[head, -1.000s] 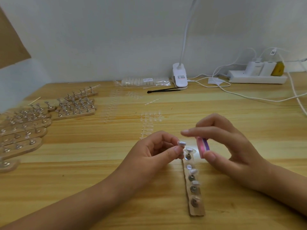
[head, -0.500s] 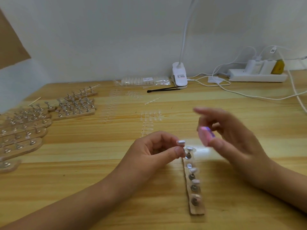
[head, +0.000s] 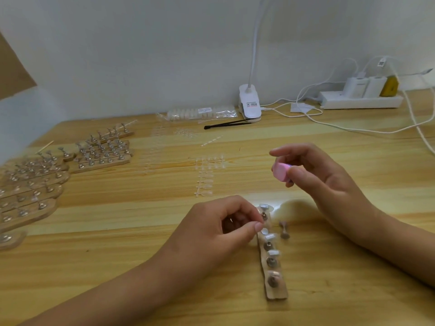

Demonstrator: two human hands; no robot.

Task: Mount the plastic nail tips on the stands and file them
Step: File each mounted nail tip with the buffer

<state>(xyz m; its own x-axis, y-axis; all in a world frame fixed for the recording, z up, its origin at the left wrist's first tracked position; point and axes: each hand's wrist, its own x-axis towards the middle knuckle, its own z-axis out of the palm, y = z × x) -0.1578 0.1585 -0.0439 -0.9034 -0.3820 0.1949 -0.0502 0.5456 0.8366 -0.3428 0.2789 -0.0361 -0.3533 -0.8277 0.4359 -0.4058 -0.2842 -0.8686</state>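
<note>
Pink foam: that is the small filing block [head: 281,172] I pinch between the thumb and curled fingers of my right hand [head: 327,184], raised above the pale wooden table [head: 117,234] and well apart from the work. My left hand [head: 219,231] is curled, thumb and forefinger pinching an upright metal stand [head: 264,217] near the far end of the narrow wooden strip [head: 276,294]. Whether my fingertips also touch the tip on it I cannot tell. The clear plastic nail tips [head: 270,236] sit on the stands along the strip, and unmounted ones lie in rows [head: 204,182] farther out. A loose metal stand [head: 284,229] lies on its side just beside the strip.

My worry is sideways force. If I bring the block down and rub hard while steadying only one stand, I expect the tip could pop off or the stand could lean and topple like the loose one. My right wrist could also sweep that loose stand away or knock the neighbouring tips askew. The tips are clear and small, so a dropped one would be hard to find against the grain.
</note>
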